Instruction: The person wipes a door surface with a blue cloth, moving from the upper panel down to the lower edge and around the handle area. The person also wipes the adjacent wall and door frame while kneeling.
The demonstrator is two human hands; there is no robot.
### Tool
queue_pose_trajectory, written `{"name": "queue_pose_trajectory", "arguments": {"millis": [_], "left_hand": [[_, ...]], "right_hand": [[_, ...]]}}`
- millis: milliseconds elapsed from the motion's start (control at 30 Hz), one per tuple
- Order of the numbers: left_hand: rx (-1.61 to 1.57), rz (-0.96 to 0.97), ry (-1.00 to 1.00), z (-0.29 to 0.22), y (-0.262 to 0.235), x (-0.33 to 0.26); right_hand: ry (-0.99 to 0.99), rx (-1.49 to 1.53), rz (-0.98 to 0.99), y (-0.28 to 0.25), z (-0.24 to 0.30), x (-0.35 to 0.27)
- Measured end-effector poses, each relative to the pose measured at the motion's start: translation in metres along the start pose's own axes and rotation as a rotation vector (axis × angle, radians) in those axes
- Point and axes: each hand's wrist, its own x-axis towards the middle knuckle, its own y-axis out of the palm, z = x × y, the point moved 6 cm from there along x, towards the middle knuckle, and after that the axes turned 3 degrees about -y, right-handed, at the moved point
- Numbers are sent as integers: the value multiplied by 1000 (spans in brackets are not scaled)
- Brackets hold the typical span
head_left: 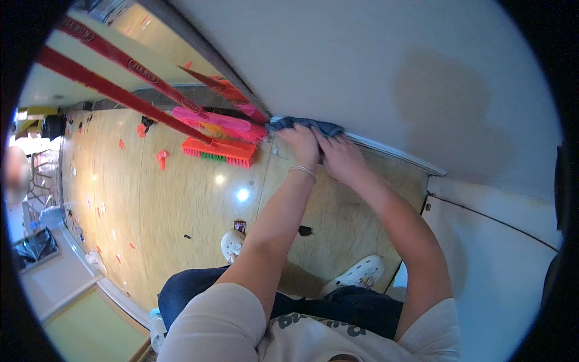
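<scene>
Bright, even indoor light. Ceiling lamps glare off the glossy floor (181, 199). A soft shadow falls on the wall (440, 96). Fisheye bends edges; the rim is black, the far left blurred.

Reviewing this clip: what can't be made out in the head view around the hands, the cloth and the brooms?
- Blue cloth: partly covered by the left hand and right hand; its full extent is hidden.
- Fingertips: pressed into the cloth, so the grip is unclear.
- Red broom handles: tops cut off by the head view's rim.
- Scraps on the floor: too small to identify.
</scene>
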Motion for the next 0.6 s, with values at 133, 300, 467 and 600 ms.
{"name": "queue_pose_trajectory", "arguments": {"millis": [133,300,467,600], "left_hand": [[-231,86,-138,21,-3,26],[11,195,-212,-40,6,-27],[450,449,134,-11,57,-91],[212,583,-82,-25,83,-151]], "right_hand": [[56,109,52,2,15,17],[181,94,111,-3,-11,-12],[263,24,89,-1,-67,-80],[361,-55,14,17,-119,-135]]}}
